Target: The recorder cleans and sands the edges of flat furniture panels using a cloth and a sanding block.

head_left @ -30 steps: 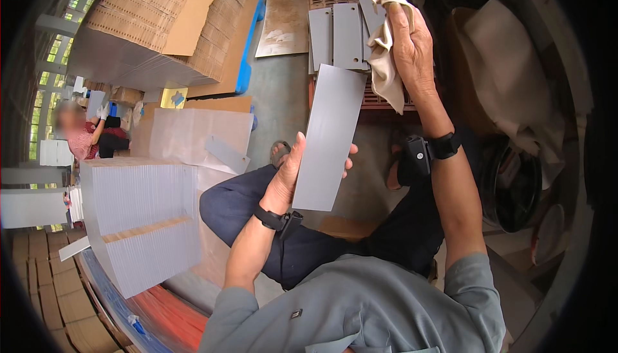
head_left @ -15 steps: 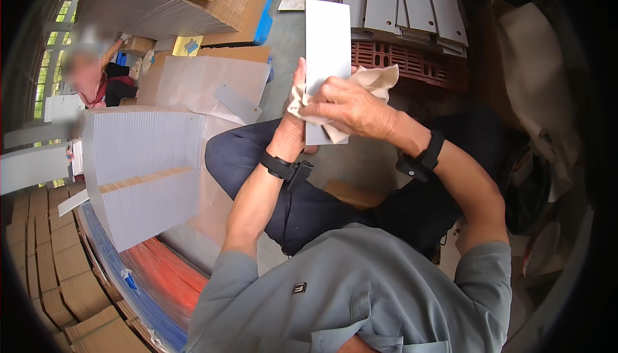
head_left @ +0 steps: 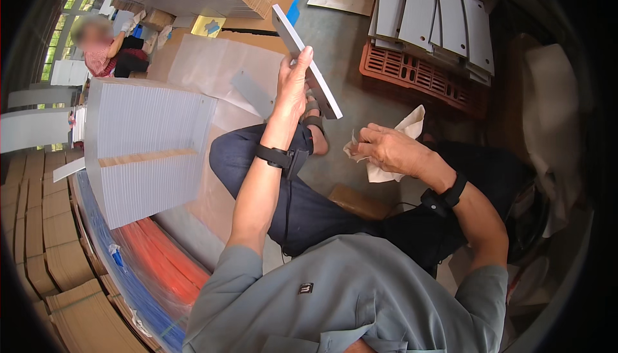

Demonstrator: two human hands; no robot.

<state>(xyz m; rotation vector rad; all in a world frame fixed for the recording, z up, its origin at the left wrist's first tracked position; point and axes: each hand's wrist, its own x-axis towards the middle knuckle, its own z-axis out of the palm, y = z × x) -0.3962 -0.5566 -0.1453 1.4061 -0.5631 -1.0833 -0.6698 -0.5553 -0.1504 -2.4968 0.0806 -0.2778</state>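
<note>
My left hand [head_left: 293, 89] grips a flat white panel [head_left: 324, 92], tilted so that its long thin edge faces me; the thumb lies over that edge and the other fingers are partly hidden behind it. Lower and to the right, my right hand [head_left: 389, 150] is closed on a crumpled cream cloth [head_left: 411, 124], whose corners stick out above and below the fingers. The cloth and the panel are apart. Both wrists carry black straps with small devices.
Similar panels with holes [head_left: 420, 15] lie on a red-brown plastic crate [head_left: 412, 73] at the far right. A tall stack of white panels [head_left: 151, 121] stands at left. Cardboard bundles [head_left: 84, 317] fill the lower left. Another person [head_left: 100, 57] sits at the far left.
My left hand has turned the panel from face-up to edge-on. My right hand has drawn the cloth off the panel, moving right and toward me.
</note>
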